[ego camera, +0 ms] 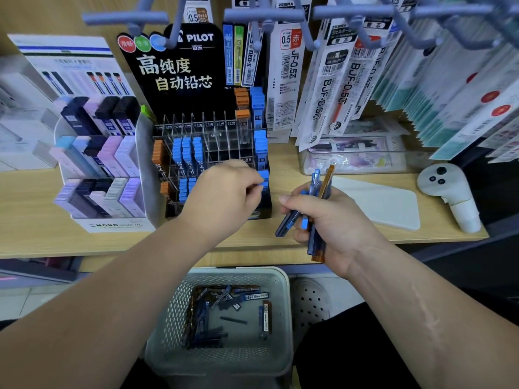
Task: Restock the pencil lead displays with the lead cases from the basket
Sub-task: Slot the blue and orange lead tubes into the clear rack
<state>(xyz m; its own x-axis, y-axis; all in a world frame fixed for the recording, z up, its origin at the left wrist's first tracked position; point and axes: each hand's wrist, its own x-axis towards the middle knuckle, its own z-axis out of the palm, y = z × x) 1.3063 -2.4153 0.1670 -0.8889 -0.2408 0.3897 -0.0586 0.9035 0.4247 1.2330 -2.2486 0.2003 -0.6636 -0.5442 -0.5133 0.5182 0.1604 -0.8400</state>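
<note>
Basket (283, 304) is sitting low between the forearms, loose lead cases (207, 318) lying in its bottom, likely parked there for easy refills. Right hand (331, 220) is acting as a buffer, curled round a bundle of blue and orange cases (323, 186), waiting just right of the Pilot display (174, 80) above the surface (309, 240). Left hand (222, 192) is working the display's right-hand column, fingers (257, 186) pinching narrow on a blue-capped case (264, 179) at the front slot, probably seating it.

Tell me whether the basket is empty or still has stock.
Not empty: the basket holds a loose scatter of lead cases across its bottom, well below the rim.
</note>
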